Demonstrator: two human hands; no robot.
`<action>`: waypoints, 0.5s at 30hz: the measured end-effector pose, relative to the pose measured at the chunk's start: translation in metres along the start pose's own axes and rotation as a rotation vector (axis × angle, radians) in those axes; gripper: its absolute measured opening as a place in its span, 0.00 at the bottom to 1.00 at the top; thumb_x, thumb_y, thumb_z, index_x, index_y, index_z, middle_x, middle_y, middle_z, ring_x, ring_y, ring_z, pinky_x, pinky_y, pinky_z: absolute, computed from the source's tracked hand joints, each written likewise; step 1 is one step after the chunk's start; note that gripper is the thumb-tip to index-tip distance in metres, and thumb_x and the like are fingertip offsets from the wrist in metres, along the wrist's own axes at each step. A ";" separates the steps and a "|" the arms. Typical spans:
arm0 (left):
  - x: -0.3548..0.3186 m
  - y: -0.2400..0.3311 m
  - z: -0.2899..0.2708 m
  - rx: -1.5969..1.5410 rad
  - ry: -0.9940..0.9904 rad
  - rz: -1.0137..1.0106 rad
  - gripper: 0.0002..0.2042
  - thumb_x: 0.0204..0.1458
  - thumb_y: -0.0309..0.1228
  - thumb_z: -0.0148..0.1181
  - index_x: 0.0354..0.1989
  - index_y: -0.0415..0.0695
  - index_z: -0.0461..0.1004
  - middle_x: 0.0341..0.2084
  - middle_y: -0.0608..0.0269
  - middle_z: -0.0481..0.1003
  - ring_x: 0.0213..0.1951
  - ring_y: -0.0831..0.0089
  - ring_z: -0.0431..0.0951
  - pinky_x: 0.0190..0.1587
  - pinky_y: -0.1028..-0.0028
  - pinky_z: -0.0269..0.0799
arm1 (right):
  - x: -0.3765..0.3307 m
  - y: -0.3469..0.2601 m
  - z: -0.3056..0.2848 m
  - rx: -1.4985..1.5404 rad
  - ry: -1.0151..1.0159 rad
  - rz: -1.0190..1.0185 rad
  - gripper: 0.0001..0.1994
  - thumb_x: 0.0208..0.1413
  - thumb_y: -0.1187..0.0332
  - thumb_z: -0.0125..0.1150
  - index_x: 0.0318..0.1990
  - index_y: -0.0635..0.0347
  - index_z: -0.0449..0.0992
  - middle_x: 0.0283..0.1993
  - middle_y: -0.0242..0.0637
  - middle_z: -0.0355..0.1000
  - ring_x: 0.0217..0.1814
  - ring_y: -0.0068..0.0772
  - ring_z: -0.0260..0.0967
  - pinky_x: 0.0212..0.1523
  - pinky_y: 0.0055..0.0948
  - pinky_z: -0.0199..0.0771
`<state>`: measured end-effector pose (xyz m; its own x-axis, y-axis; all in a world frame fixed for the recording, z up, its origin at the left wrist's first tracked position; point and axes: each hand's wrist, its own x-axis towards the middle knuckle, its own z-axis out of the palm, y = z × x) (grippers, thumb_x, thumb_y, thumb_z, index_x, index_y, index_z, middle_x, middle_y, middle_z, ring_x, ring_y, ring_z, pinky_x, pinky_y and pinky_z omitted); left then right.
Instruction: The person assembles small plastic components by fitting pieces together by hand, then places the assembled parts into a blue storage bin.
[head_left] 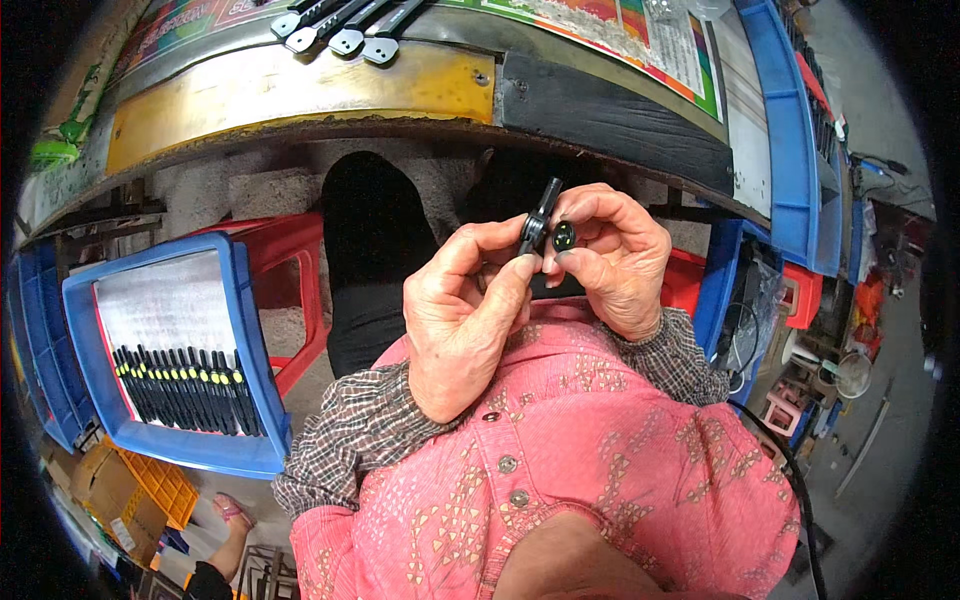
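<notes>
Small black part [538, 222] in the left hand [470, 320]: matt moulded plastic. Round piece [564, 236] pinched by the right hand [615, 262]: glossy dark face with a greenish sheen. Blue crate [250, 330], near left: smooth, slightly glossy plastic; liner inside it [165, 305]: pale sheet, faintly ribbed. Rods in the crate [185, 390]: matt black plastic with glossy yellow spots. Desk edge [290, 90], far: worn yellowish metal, scuffed and dull; adjoining block [610, 115]: rough, dark-painted wood. Handles on the desk [345, 25]: black plastic with bright metal ends. Shirt [600, 450]: soft pink printed cloth; buttons shiny.
</notes>
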<state>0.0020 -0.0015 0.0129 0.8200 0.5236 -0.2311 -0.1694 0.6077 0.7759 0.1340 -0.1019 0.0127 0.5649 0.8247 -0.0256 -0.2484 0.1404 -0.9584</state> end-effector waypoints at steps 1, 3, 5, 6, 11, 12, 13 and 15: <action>0.001 -0.001 0.000 0.010 0.004 0.005 0.11 0.56 0.20 0.51 0.48 0.35 0.68 0.32 0.59 0.76 0.22 0.84 0.69 0.22 0.85 0.63 | 0.000 0.000 0.000 -0.026 0.017 -0.001 0.14 0.45 0.84 0.62 0.42 0.68 0.70 0.44 0.38 0.66 0.37 0.28 0.73 0.33 0.23 0.79; 0.002 -0.001 0.000 0.013 0.010 0.006 0.11 0.56 0.20 0.51 0.48 0.35 0.68 0.32 0.59 0.76 0.22 0.84 0.69 0.22 0.85 0.63 | 0.000 0.002 0.000 -0.050 0.032 0.000 0.15 0.45 0.84 0.63 0.42 0.67 0.70 0.44 0.38 0.66 0.37 0.27 0.73 0.33 0.22 0.79; 0.003 -0.002 0.000 0.017 0.017 0.008 0.11 0.56 0.20 0.52 0.48 0.35 0.68 0.32 0.59 0.76 0.23 0.84 0.69 0.23 0.85 0.64 | 0.001 0.004 0.001 -0.093 0.047 -0.032 0.15 0.44 0.86 0.63 0.41 0.68 0.70 0.45 0.38 0.66 0.39 0.26 0.73 0.36 0.23 0.79; 0.003 -0.003 -0.001 0.030 0.018 0.019 0.11 0.56 0.20 0.52 0.48 0.35 0.68 0.32 0.60 0.76 0.23 0.84 0.69 0.23 0.85 0.64 | 0.001 0.005 0.001 -0.093 0.046 -0.031 0.15 0.44 0.86 0.63 0.41 0.68 0.70 0.45 0.38 0.66 0.39 0.26 0.73 0.36 0.23 0.79; 0.003 -0.004 -0.001 0.039 0.023 0.033 0.11 0.55 0.20 0.52 0.47 0.35 0.69 0.32 0.61 0.75 0.23 0.85 0.68 0.23 0.85 0.63 | 0.002 0.007 0.003 -0.114 0.061 -0.073 0.16 0.43 0.88 0.62 0.41 0.69 0.70 0.45 0.39 0.65 0.42 0.27 0.71 0.41 0.26 0.79; 0.003 -0.003 0.000 0.040 0.026 0.029 0.11 0.55 0.20 0.52 0.47 0.35 0.69 0.32 0.61 0.75 0.22 0.85 0.68 0.22 0.85 0.63 | 0.002 0.007 0.002 -0.114 0.061 -0.073 0.16 0.43 0.88 0.62 0.41 0.69 0.70 0.45 0.39 0.65 0.42 0.27 0.71 0.41 0.26 0.79; 0.003 -0.002 0.001 0.042 0.028 0.026 0.11 0.56 0.20 0.52 0.47 0.35 0.69 0.31 0.62 0.74 0.22 0.85 0.68 0.22 0.85 0.63 | 0.001 0.008 0.002 -0.127 0.062 -0.074 0.16 0.43 0.88 0.62 0.41 0.69 0.70 0.45 0.38 0.65 0.42 0.27 0.71 0.41 0.26 0.79; 0.003 -0.002 0.001 0.042 0.025 0.022 0.11 0.55 0.20 0.52 0.47 0.35 0.69 0.31 0.62 0.74 0.22 0.85 0.68 0.22 0.85 0.62 | 0.001 0.008 0.002 -0.140 0.062 -0.074 0.16 0.42 0.88 0.62 0.41 0.69 0.70 0.45 0.38 0.65 0.42 0.27 0.71 0.41 0.27 0.79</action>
<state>0.0053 -0.0020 0.0109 0.8026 0.5512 -0.2281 -0.1634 0.5709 0.8046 0.1309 -0.0990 0.0055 0.6259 0.7792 0.0334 -0.0947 0.1185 -0.9884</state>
